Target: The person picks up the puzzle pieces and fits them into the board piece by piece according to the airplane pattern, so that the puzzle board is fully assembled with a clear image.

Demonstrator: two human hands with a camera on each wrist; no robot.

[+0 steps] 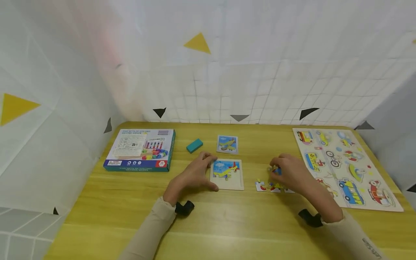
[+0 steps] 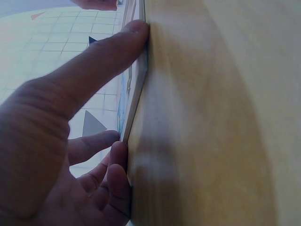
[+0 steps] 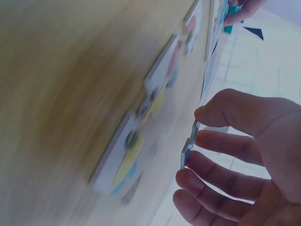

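Well, from where I stand, both hands are busy over the yellow wood-grain table (image 1: 201, 220). The right hand (image 1: 290, 175) pinches a small puzzle piece (image 3: 185, 156) between thumb and fingertips, holding it up off the tabletop, its blue side partly showing. Just below that hand lie the loose pieces (image 1: 261, 186), printed in red, yellow and white; the fingers and palm hide some of them from me.

Over on the other side, the left hand (image 1: 194, 172) has its thumb and forefinger spread wide, touching the left side of a square puzzle tray (image 1: 232, 184) near its two corners — how firmly they press, I cannot tell. Inside the tray, a yellow airplane on blue sky is partly put together, with bare wood below it.

Right behind the tray lies a picture card (image 1: 227, 143) with a similar plane, and beside that a teal block (image 1: 194, 145). Farther left sits a flat boxed game (image 1: 139, 150) — to the far right, a large vehicle board (image 1: 347, 169) lies flat.
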